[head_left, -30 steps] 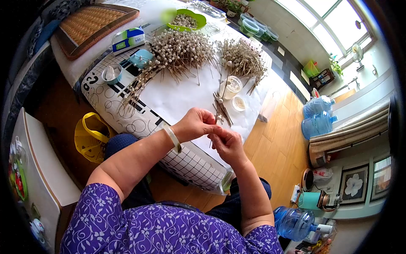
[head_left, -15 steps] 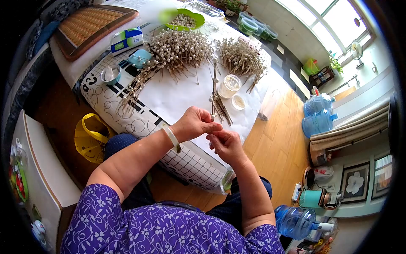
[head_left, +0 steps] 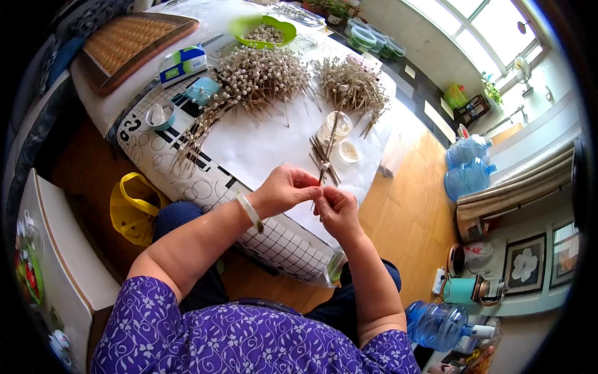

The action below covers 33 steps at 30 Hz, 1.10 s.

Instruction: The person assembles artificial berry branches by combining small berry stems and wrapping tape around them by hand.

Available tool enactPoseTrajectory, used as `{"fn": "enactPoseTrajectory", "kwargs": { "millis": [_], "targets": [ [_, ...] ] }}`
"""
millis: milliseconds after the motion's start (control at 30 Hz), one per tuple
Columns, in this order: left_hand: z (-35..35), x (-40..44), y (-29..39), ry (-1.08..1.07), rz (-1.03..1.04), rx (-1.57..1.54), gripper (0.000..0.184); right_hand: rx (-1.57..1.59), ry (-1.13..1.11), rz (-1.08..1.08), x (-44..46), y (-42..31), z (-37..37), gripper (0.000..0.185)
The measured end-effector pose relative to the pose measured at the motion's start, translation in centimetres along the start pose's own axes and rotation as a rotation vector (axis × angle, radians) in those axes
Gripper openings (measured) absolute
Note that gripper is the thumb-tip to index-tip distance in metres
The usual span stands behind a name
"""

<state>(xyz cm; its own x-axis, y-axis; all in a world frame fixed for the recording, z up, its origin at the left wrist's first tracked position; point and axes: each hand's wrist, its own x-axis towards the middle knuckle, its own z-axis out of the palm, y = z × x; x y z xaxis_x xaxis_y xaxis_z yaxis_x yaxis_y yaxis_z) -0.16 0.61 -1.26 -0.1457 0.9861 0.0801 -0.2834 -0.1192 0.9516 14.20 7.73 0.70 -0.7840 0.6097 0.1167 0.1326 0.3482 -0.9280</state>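
Observation:
My left hand [head_left: 288,190] and my right hand [head_left: 338,210] meet at the table's near edge, fingertips together, both pinching a thin brown stem [head_left: 331,138] with white beads on it. The stem points away from me over a small pile of bare sticks [head_left: 316,151]. Past them stand a clear tub [head_left: 335,126] and its round white lid [head_left: 348,151]. Farther back lie a large heap of white-tipped stems [head_left: 258,78] and a smaller heap [head_left: 352,84] to its right.
A green bowl of white beads [head_left: 271,34], a tissue pack [head_left: 182,64], a light blue box [head_left: 202,90] and a small blue cup [head_left: 161,115] are on the table. A yellow bag [head_left: 134,209] is at the left; water bottles [head_left: 467,176] stand right.
The stem swung upright and now leans right again. My hands stay pinched together, having shifted slightly. The camera view has moved a little.

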Motion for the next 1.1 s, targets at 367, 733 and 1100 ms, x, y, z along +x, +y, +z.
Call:
{"fn": "enactPoseTrajectory", "kwargs": {
  "millis": [367,733,1100],
  "targets": [
    [0.7,-0.3,-1.4,0.214,0.102,0.276,0.011,-0.028,0.0,0.047,-0.3,-0.6,0.4,0.014],
    [1.7,-0.8,0.6,0.09,-0.104,0.054,0.015,0.407,-0.032,0.207,0.8,-0.2,-3.7,0.025],
    [1.9,-0.7,1.1,0.02,-0.097,-0.029,0.01,0.5,0.11,0.046,1.8,1.0,-1.5,0.009]
  ]
}}
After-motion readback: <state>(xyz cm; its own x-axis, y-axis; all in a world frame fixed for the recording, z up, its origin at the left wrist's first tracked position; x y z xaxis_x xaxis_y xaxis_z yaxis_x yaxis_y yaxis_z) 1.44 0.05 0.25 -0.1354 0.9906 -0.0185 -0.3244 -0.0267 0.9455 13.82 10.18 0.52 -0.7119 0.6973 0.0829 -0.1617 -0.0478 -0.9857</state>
